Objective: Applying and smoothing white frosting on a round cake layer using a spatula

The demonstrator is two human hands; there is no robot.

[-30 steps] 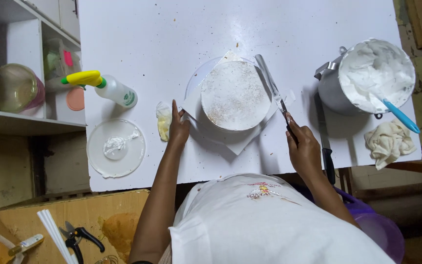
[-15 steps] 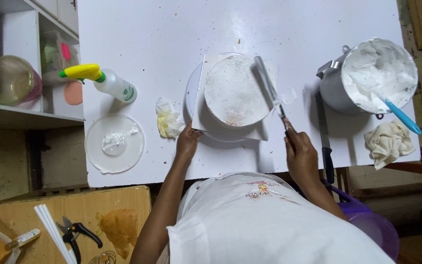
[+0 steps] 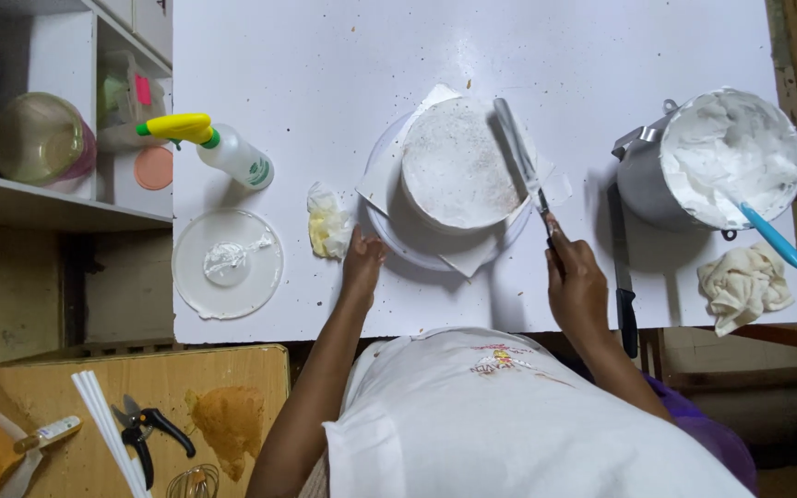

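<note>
Head view, near to far: left hand (image 3: 362, 261), fingers loosely spread, rests on the turntable (image 3: 389, 231) rim, grasping nothing. Right hand (image 3: 576, 284) closed around a palette knife (image 3: 520, 157) handle, blade laid on the cake (image 3: 458, 161). Cake sits mid-table on paper; likely soft, fragile; best moved by the turntable.
</note>
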